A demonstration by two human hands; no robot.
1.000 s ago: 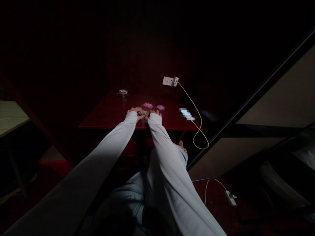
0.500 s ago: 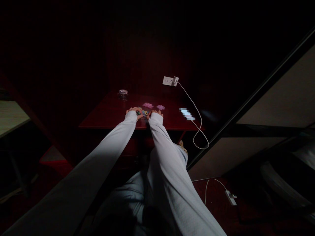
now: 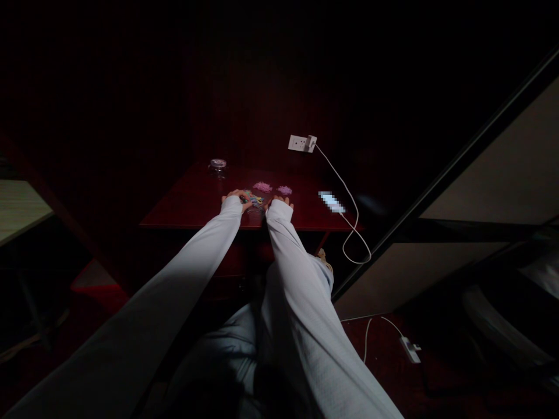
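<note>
A loose pile of small multicoloured bands (image 3: 255, 199), perhaps rubber bands, lies on the dark red table (image 3: 187, 203). At its left edge rests my left hand (image 3: 237, 196), thumb apart from the curved fingers, touching the pile. My right hand (image 3: 280, 202) is just right of the pile, its fingers apart and low over the tabletop; my sleeve partly hides it. Behind the hands are a pink heap (image 3: 262, 187) and a smaller purple heap (image 3: 285, 190) of similar small pieces. A clear jar with a pale lid (image 3: 218, 165) stands at the back left.
A phone (image 3: 332, 202) with a blurred screen lies on the table's right side. Its white cable (image 3: 356, 215) loops over the edge and up to a charger in the wall socket (image 3: 301, 143). A power strip (image 3: 410, 350) lies on the floor.
My right hand has shifted slightly right, away from the multicoloured pile. My left hand has drawn a little left, and the pile shows more spread out between them.
</note>
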